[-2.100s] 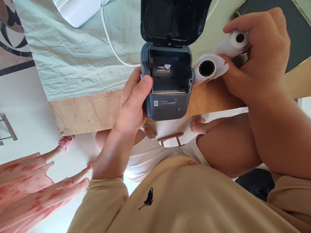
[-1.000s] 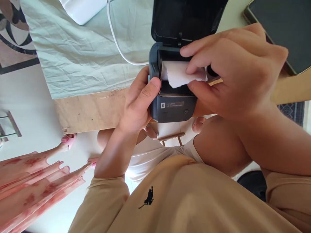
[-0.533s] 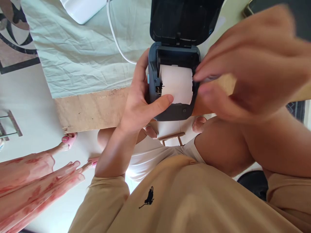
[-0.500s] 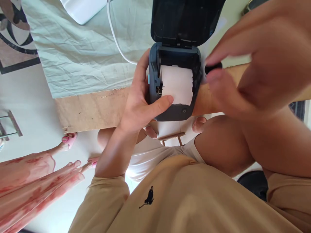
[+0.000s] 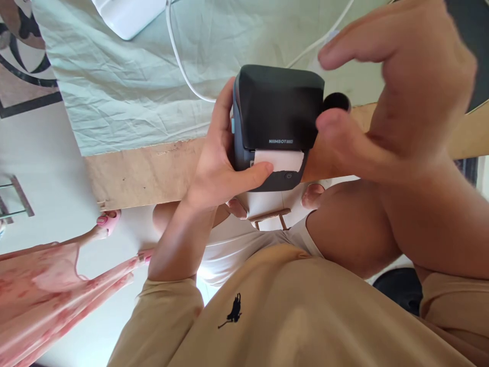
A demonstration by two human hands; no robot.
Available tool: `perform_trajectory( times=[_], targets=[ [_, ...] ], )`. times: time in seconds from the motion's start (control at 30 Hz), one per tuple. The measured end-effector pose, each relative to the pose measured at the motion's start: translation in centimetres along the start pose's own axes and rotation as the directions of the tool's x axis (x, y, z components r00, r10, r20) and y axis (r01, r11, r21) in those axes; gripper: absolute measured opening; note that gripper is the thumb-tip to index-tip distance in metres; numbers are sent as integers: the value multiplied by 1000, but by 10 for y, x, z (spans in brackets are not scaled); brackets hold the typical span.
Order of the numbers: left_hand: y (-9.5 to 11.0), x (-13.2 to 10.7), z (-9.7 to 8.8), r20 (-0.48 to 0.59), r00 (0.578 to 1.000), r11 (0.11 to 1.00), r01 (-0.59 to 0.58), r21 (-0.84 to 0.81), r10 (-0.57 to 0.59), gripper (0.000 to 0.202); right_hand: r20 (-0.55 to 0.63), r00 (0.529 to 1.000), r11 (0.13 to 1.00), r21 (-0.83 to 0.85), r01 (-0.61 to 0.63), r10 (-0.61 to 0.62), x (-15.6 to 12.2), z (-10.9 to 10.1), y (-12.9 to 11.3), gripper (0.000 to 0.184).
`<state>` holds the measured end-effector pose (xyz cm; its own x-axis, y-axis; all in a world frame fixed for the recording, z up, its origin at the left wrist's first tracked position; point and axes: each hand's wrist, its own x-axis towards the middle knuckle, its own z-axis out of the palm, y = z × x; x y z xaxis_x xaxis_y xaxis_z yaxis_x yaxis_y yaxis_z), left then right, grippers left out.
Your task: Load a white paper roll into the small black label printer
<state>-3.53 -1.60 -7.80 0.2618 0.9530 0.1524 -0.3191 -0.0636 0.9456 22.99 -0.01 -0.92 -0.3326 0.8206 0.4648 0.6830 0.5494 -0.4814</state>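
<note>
A dark label printer (image 5: 280,109) marked NIIMBOT sits at the table's front edge, its lid down. My left hand (image 5: 225,163) grips it from the left, with the thumb pressed on the white paper strip (image 5: 284,159) that sticks out under the lid. Off the printer's right side, my right hand (image 5: 397,86) is raised with thumb and forefinger spread and nothing gripped between them. A small round black thing (image 5: 336,102) shows beside the printer, partly behind my right thumb; its kind is unclear.
A pale green cloth (image 5: 133,92) covers the table, leaving a bare wooden edge (image 5: 145,173) in front. White cables (image 5: 179,66) cross the cloth near a white device (image 5: 130,15). At left stands another person in a pink patterned garment (image 5: 49,280).
The printer's lid has swung down from upright and now covers the paper roll. My right thumb and forefinger have spread further apart. My left hand has kept its hold.
</note>
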Motion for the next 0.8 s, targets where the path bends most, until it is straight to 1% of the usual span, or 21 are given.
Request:
perform_trajectory(
  times=[0.03, 0.07, 0.1, 0.13, 0.17, 0.2, 0.23, 0.3, 0.33, 0.37, 0.47, 0.5, 0.53, 0.6, 0.63, 0.73, 0.8],
  targets=[
    [11, -1, 5, 15, 991, 991, 130, 9, -130, 78, 4, 997, 996, -32, 79, -79, -1, 0, 1, 54],
    [23, -3, 11, -3, 990, 990, 139, -21, -139, 81, 12, 990, 988, -63, 141, -141, -2, 1, 3, 52],
    [34, -3, 16, -18, 979, 978, 202, -44, -203, 72, 26, 983, 979, -89, 185, -184, -3, 3, 5, 52],
    [43, -4, 21, -32, 969, 969, 245, -31, -246, 65, 42, 978, 973, -105, 207, -204, -4, 4, 7, 55],
    [49, -4, 24, -68, 961, 963, 267, -26, -268, 59, 52, 976, 970, -111, 215, -210, -4, 5, 9, 59],
    [53, -3, 26, -103, 949, 955, 297, -7, -296, 57, 59, 975, 969, -115, 221, -215, -5, 6, 11, 62],
    [54, -3, 27, -137, 939, 947, 320, 16, -315, 60, 62, 974, 968, -117, 222, -216, -5, 7, 11, 64],
    [50, -1, 26, -177, 923, 932, 357, 63, -342, 66, 73, 975, 969, -120, 216, -208, -5, 7, 10, 65],
    [46, 0, 24, -172, 927, 933, 352, 81, -334, 65, 84, 979, 972, -125, 197, -188, -4, 7, 9, 65],
    [42, 1, 21, -150, 939, 941, 325, 92, -310, 62, 93, 982, 976, -130, 175, -163, -4, 8, 7, 64],
    [35, 3, 17, -69, 978, 978, 199, 67, -194, 52, 92, 992, 985, -140, 100, -87, -3, 9, 4, 64],
    [35, 3, 17, -85, 974, 974, 217, 61, -211, 49, 85, 994, 987, -139, 83, -71, -3, 11, 4, 64],
    [37, 4, 17, -124, 958, 962, 268, 58, -259, 49, 68, 995, 987, -138, 79, -70, -3, 12, 4, 65],
    [41, 4, 20, -175, 928, 940, 339, 36, -329, 52, 38, 994, 986, -133, 103, -99, -5, 14, 7, 70],
    [43, 4, 22, -181, 927, 942, 336, 15, -328, 52, 30, 993, 985, -128, 116, -113, -6, 15, 9, 73],
    [43, 4, 23, -138, 955, 965, 259, -41, -262, 51, 34, 991, 985, -113, 130, -127, -10, 17, 13, 80],
    [40, 4, 22, -86, 967, 970, 233, -64, -238, 51, 33, 992, 985, -119, 123, -120, -11, 19, 12, 78]
  ],
)
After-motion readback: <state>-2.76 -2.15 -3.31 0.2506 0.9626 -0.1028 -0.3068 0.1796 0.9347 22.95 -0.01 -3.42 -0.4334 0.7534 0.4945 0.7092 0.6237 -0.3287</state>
